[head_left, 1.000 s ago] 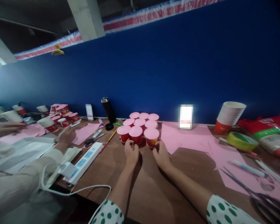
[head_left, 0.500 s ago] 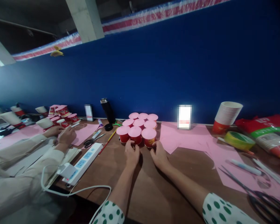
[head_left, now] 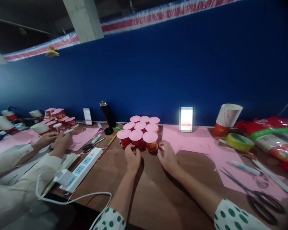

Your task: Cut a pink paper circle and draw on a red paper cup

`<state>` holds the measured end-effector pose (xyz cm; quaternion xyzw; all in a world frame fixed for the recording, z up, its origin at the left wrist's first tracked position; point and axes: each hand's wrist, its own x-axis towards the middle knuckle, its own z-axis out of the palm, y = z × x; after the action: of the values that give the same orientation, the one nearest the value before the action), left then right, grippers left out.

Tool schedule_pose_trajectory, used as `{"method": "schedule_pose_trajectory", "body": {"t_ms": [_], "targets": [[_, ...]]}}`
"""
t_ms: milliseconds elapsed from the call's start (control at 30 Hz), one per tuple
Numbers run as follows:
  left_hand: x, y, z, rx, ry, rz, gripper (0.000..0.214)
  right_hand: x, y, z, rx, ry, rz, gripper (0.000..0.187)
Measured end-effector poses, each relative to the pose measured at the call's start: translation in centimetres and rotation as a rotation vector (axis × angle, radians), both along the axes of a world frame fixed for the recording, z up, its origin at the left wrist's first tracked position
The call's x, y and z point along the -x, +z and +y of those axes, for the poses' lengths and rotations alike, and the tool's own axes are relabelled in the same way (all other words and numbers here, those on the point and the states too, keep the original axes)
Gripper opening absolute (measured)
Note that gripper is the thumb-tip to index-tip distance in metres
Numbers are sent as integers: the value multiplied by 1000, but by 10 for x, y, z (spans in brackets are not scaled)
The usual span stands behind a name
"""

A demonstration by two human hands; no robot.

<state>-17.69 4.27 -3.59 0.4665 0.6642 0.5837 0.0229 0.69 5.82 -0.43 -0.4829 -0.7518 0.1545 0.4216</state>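
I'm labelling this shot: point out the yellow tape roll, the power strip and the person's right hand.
Yellow tape roll (head_left: 238, 144): head view, outer side.
Power strip (head_left: 83, 165): head view, socket face.
Right hand (head_left: 168, 159): head view, its back.

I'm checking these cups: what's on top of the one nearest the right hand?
A round pink disc sits on top of that red cup, jutting past its edge. The cup's inside and the surface under the disc are covered and cannot be seen.
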Motion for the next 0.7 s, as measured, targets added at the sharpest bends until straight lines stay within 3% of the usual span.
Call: {"method": "schedule_pose_trajectory", "body": {"t_ms": [133, 300, 400, 467, 600, 700], "targets": [[-3, 6, -2, -45, 44, -34, 17, -38, 5, 8, 22, -9, -203, 40], [-5, 20, -10, -109, 116, -54, 11, -69, 1, -1, 58, 5, -391, 30], [-9, 28, -18, -126, 89, 2, 12, -80, 2, -16, 68, 23, -449, 31], [-15, 33, -23, -76, -66, 78, 14, -88, 5, -29, 73, 46, -477, 32], [-39, 40, -32, 167, -492, 171, 19, -106, 14, -56, 75, 153, -549, 32], [-63, 40, -40, 343, -627, 321, 21, -119, 18, -77, 97, 179, -566, 33]]}}
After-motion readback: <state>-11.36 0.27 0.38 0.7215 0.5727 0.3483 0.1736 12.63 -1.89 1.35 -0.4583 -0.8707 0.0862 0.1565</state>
